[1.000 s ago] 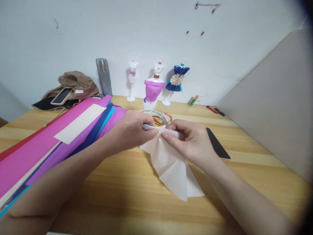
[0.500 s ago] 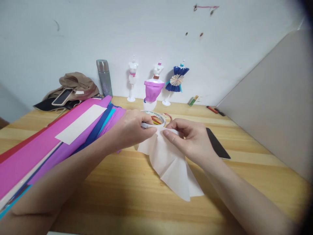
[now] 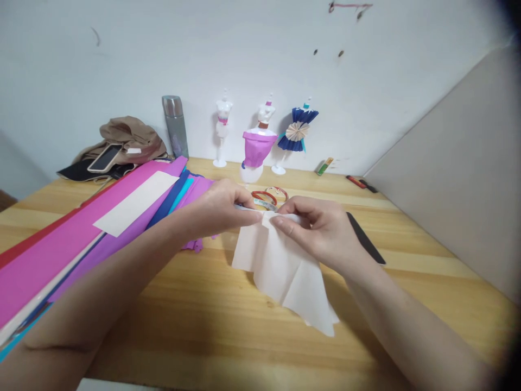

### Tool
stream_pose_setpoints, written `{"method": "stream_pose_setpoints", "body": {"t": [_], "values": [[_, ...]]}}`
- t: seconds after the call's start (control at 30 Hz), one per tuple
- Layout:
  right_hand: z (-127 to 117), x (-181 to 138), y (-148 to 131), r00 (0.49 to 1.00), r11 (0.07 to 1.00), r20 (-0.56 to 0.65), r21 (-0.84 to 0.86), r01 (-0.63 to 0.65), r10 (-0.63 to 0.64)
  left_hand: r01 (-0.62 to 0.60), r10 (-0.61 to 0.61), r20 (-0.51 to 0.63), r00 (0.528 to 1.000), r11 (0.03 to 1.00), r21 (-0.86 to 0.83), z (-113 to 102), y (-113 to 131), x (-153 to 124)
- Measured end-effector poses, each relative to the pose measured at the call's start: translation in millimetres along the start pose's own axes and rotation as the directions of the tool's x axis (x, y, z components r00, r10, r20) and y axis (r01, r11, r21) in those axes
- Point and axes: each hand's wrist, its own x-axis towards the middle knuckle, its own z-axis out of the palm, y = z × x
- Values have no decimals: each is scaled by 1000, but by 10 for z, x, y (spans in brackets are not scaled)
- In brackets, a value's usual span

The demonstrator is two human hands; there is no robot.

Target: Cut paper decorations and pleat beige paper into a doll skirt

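Between my two hands hangs a sheet of thin white paper (image 3: 280,266), its top edge gathered and its lower part falling in folds above the wood. My left hand (image 3: 226,203) is closed, pinching the left end of the top edge between thumb and fingers. Close beside it, my right hand (image 3: 317,222) pinches the same edge, thumb in front. Part of a whitish ring like a tape roll (image 3: 265,205) shows just behind the paper; fingers hide the rest, and I cannot tell whether my left hand also holds it.
Coloured paper sheets (image 3: 77,233) with a white strip (image 3: 136,203) lie at left. Behind stand a flask (image 3: 176,127) and three small mannequins, the middle one in purple (image 3: 259,149). A red ring (image 3: 264,196) is beyond my hands. A dark tablet-like object (image 3: 364,239) lies right.
The whitish ring has tilted and dropped, so less of it shows between my hands. The paper has swung and hangs straighter. Both hands keep their pinch on its top edge.
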Motion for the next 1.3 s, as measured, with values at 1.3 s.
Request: {"method": "stream_pose_setpoints", "body": {"t": [1.3], "values": [[9,15,19,974,973,133,117,-197,181,-118,125,-88,988,990,80,14,-76,63]]}}
